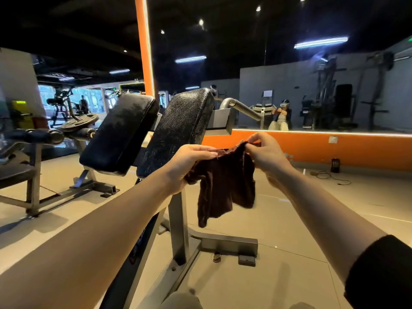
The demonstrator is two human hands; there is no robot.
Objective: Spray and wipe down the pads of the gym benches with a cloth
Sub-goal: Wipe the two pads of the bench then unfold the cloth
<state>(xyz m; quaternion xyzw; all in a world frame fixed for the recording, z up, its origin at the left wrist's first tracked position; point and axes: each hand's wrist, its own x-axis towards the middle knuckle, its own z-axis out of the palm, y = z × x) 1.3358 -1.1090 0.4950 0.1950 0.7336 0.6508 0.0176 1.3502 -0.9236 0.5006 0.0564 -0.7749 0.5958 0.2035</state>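
Two big black pads fill the middle here, tilted side by side on a grey steel bench frame (178,219). The right pad (180,130) is the one in play: cracked, glossy vinyl, a rounded slab whose long axis runs from its low near edge up and away to its far top edge. The left pad (120,132) is smoother and darker, with a gap between the two.

Now the cloth (225,186), dark brown, soft and rumpled, hangs in the air just right of the right pad's lower near corner, not touching it. So the pad lies up and to the left of both hands.

The left hand (187,166) is the nearer one, overlapping the pad's lower right edge in this view; its fingers pinch the cloth's top edge and bunched fabric sits under the palm. The right hand (265,152) pinches the same top edge at its highest fold, fingers curled in tight. The two hands sit close together with the cloth drooping below them.

My read: the cloth is being spread or refolded before a wipe along that long axis. No spray bottle is in view.
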